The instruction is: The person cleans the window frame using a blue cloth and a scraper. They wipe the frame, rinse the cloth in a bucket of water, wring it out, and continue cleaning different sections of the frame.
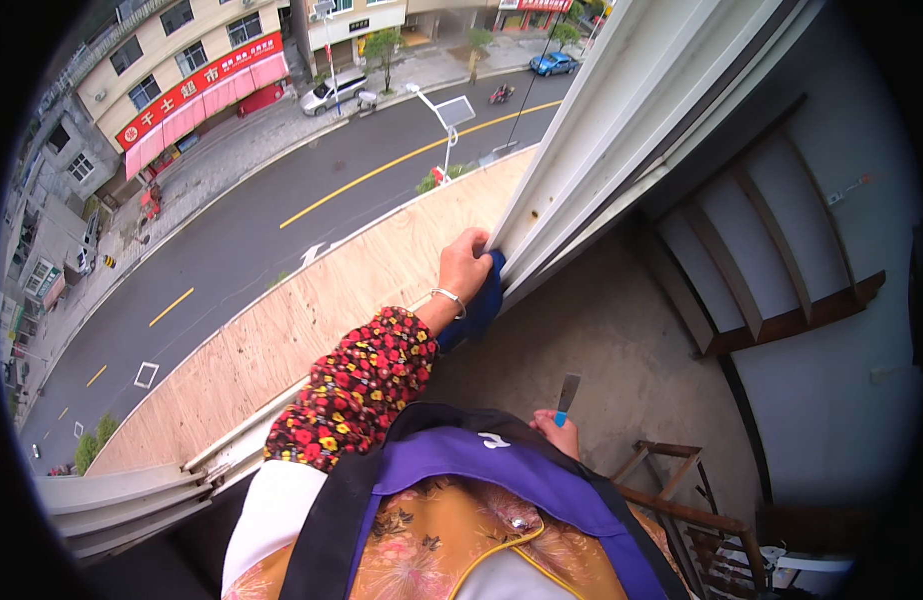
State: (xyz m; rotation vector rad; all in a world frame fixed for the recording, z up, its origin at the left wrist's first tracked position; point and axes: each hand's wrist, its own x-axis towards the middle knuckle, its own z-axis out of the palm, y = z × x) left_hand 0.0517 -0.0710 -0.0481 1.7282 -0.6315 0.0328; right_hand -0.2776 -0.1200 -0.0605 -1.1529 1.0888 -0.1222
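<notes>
My left hand [464,264], in a floral sleeve cover with a silver bangle at the wrist, is at the foot of a white window frame [563,172]. Its curled fingers hold a dark blue cloth [482,304] against the frame's edge. Part of the cloth hangs below the wrist, and the arm hides some of it. Lower down, close to my body, my right hand [557,433] grips a scraper [569,390] by its blue handle. The flat metal blade points up and away from me. My apron hides part of that hand.
Outside the window runs a plywood ledge [341,292], with a street [296,180] far below. A white window track [251,435] lies at left. Indoors, a brown metal stand [679,502] is near my right side, and wooden shelving [769,255] lines the wall.
</notes>
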